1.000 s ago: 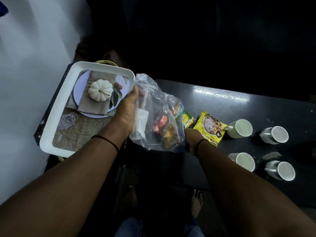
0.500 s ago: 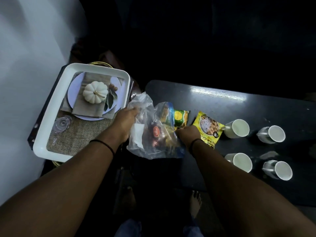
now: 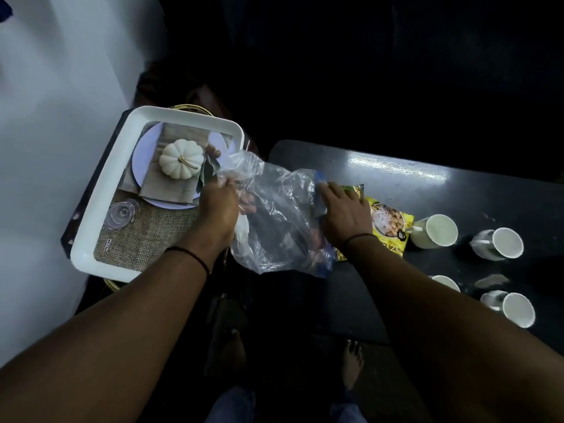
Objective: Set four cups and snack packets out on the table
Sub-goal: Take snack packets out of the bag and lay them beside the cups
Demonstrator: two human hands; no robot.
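- Left hand (image 3: 218,206) grips clear plastic bag (image 3: 274,215) at its 9 o'clock edge.
- Right hand (image 3: 343,215) lies flat, fingers spread, on bag's 3 o'clock edge.
- Yellow snack packet (image 3: 392,228) lies on tabletop (image 3: 396,184), four white cups (image 3: 435,232) at its 3 o'clock.

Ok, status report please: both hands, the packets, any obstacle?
Left hand gripping clear bag. Right hand flat over bag and yellow packet. Four cups out. No obstacle.

Crinkled clear plastic bag (image 3: 274,215), glossy dark table (image 3: 427,190), rough burlap mat (image 3: 152,233), smooth white cups (image 3: 433,232)
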